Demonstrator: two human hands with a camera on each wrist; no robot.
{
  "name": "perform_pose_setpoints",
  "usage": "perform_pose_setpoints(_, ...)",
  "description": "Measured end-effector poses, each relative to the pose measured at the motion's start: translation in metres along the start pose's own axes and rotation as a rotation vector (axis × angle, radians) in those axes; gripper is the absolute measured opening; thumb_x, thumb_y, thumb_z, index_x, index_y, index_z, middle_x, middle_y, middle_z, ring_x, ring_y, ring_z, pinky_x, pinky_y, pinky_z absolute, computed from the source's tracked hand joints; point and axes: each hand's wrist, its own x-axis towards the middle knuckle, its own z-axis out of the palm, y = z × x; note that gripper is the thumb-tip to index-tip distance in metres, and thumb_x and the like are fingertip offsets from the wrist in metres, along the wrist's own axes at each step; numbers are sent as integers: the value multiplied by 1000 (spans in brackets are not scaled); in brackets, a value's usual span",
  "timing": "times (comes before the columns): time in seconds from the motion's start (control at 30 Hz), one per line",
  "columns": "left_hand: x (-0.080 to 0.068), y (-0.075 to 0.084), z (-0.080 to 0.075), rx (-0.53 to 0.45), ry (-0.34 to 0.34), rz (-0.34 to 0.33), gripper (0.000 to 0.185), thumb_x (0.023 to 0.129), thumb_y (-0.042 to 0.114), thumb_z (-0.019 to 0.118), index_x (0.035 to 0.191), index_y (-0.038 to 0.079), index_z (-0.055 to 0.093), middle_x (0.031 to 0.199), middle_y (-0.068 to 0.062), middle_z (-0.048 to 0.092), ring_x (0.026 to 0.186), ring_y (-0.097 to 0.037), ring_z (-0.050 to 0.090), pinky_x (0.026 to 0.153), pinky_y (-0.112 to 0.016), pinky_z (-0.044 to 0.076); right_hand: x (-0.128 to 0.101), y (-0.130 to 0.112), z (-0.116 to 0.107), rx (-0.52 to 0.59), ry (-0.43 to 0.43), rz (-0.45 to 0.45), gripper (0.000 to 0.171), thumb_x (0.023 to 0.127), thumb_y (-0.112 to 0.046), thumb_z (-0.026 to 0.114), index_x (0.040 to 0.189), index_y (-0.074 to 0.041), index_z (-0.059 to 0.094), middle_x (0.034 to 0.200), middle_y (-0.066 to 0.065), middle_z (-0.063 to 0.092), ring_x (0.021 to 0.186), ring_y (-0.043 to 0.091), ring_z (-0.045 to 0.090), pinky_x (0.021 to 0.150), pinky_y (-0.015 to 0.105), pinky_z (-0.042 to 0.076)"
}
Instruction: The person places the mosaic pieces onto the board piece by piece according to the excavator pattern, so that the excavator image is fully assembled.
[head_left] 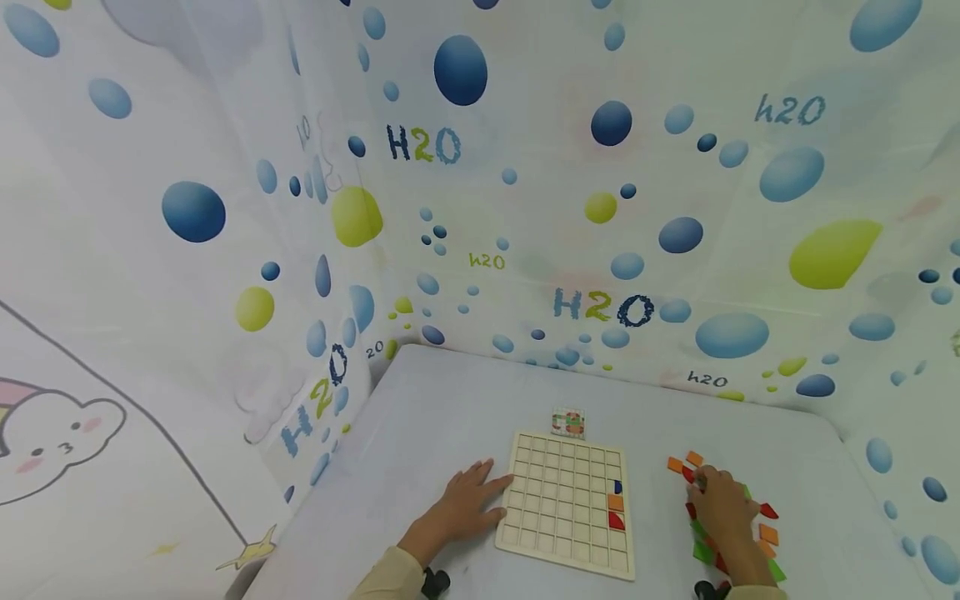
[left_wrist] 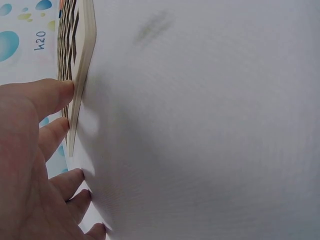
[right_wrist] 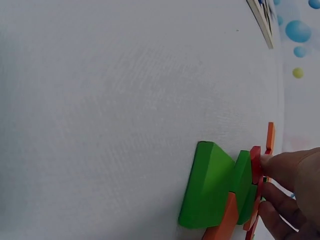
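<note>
Left hand [head_left: 468,500] spread flat against grid board [head_left: 568,500] — right hand [head_left: 720,498] seemingly pinching (partly hidden) red piece [right_wrist: 255,165].

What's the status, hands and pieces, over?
Left hand flat, steadying grid board. Right hand fingering a red piece in the loose pile. Nothing blocking.

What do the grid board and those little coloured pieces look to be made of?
The grid board looks like pale unfinished wood: light tan, matt, with thin cut slats forming cells. The coloured pieces seem to be painted wood or plastic, with thick, flat, solid green, orange and red faces; which one is unclear.
</note>
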Motion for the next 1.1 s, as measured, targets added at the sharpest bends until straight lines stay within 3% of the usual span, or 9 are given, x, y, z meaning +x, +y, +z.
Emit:
perform_pose_setpoints(0.27,0,0,0,-5,-1,-8,60,103,49,62,160,36,46,173,-11,31,159,-37,28,128,-62,23,1,-9,-3,-30,-8,19,39,101,-18,68,130,8,58,116,33,61,108,55,58,86,77,41)
perform_pose_setpoints(0.63,-1,2,-1,12,6,-11,60,103,50,61,160,37,47,173,-11,32,159,-36,29,128,-61,24,3,-5,-4,61,-57,-83,29,98,-8,67,124,5,64,116,29,61,105,47,60,83,71,40)
perform_pose_setpoints(0.9,-1,2,-1,12,15,-7,60,103,50,62,159,36,48,172,-12,33,158,-37,30,127,-62,25,3,-8,0,29,-54,-106,25,98,-10,71,121,0,69,113,27,62,102,45,61,80,70,40)
perform_pose_setpoints(1.1,-1,1,-1,5,5,-7,60,103,50,61,160,36,46,173,-12,31,159,-37,29,128,-62,24,0,-15,8,38,-61,-124,25,97,-12,72,120,-2,69,105,18,63,104,41,59,81,68,37)
